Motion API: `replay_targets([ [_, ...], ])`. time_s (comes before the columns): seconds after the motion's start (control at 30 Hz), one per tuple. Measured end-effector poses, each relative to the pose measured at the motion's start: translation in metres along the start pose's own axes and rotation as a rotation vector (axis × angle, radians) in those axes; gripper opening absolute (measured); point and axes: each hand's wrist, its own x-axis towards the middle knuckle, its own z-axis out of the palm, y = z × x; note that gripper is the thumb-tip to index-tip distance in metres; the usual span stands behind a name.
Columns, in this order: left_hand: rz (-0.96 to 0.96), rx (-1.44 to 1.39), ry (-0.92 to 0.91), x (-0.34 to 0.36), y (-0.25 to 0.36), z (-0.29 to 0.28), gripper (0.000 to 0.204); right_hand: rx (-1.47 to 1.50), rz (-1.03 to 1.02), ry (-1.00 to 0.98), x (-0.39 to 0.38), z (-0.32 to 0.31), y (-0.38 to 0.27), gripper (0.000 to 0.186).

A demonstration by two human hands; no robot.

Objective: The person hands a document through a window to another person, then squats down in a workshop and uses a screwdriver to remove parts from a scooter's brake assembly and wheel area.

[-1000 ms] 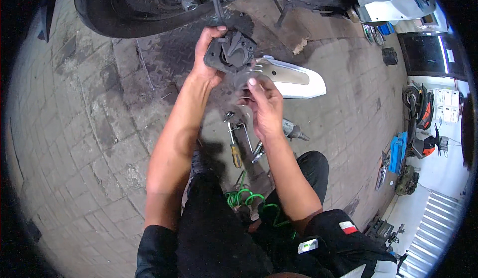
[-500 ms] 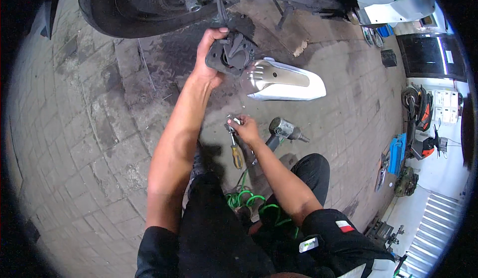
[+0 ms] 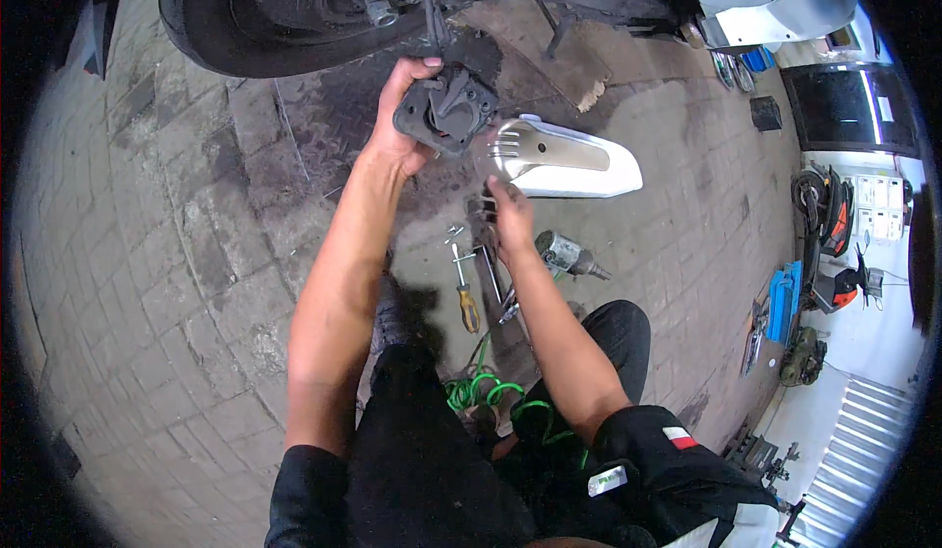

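My left hand is wrapped round a dark grey brake caliper, its open side facing up. The caliper is held just below the motorcycle's rear wheel. Between caliper and power tool is my right hand, fingers apart, with nothing visible in them. Beside it lies a silver and white cover, close to the fingertips. A screwdriver with a yellow and black handle rests on the paving below, next to a thin metal wrench. Small bolts lie near the screwdriver's tip.
A grey impact wrench lies right of my right forearm, and a coiled green air hose is between my legs. A kickstand reaches down from the motorcycle. Along the right wall are blue trays and an orange and black scooter.
My right hand has left the small bolts on the floor and moved up toward the caliper and cover. The caliper in my left hand has shifted slightly left and turned.
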Motion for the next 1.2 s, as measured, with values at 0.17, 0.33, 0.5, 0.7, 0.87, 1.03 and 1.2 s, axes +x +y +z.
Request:
replay_targets([
  [0.17,-0.015,0.068,0.08,-0.002,0.004,-0.01,0.034,0.337,-0.114,-0.299,-0.061,0.058,-0.11,0.04],
  [0.33,0.102,0.077,0.056,-0.008,0.0,-0.023,0.043,0.216,-0.152,-0.224,-0.06,0.078,-0.144,0.032],
  [0.5,0.47,-0.143,-0.012,-0.01,-0.032,-0.028,0.057,0.19,-0.172,-0.229,-0.062,0.098,-0.149,0.027],
  [0.7,0.534,-0.137,0.114,-0.004,-0.034,-0.022,0.056,0.366,-0.267,-0.119,-0.071,0.115,-0.14,0.019],
  [0.87,0.664,-0.074,0.109,-0.002,-0.042,-0.002,0.043,0.385,-0.25,-0.07,-0.074,0.109,-0.131,0.021],
  [1.03,0.748,0.044,0.134,0.007,-0.041,-0.006,0.038,0.476,-0.099,-0.108,-0.074,0.108,-0.141,0.019],
  [1.2,0.753,0.077,0.183,0.011,-0.044,-0.008,0.042,0.396,-0.222,-0.078,-0.072,0.111,-0.135,0.018],
])
